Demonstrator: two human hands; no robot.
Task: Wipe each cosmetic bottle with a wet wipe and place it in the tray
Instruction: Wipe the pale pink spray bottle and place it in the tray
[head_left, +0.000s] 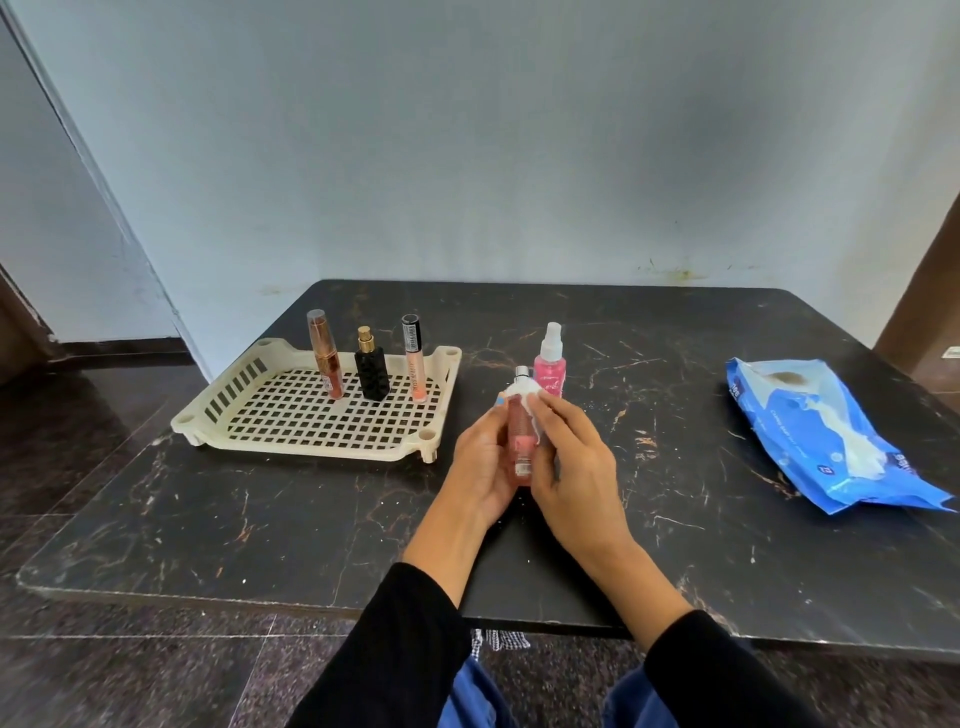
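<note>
Black marble-look table (675, 467) against a pale blue wall (467, 130) — both hands, left hand (480, 462) and right hand (569, 467), curl around a pink bottle (521, 441) above it, the right pressing a white wipe (522, 392); the cream tray (291, 434) holds 3 bottles.

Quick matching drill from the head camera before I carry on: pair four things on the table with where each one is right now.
Things:
1. square black perfume bottle with gold cap
2. pink spray bottle with white nozzle
3. slim peach-pink bottle with silver cap
4. blue wet-wipe pack

Places:
A. lying flat at the table's right side
B. held in both hands, white wipe at its top
C. upright in the cream plastic lattice tray
D. upright on the dark marble table, just beyond the hands

Pairs: 1-C, 2-D, 3-B, 4-A
</note>
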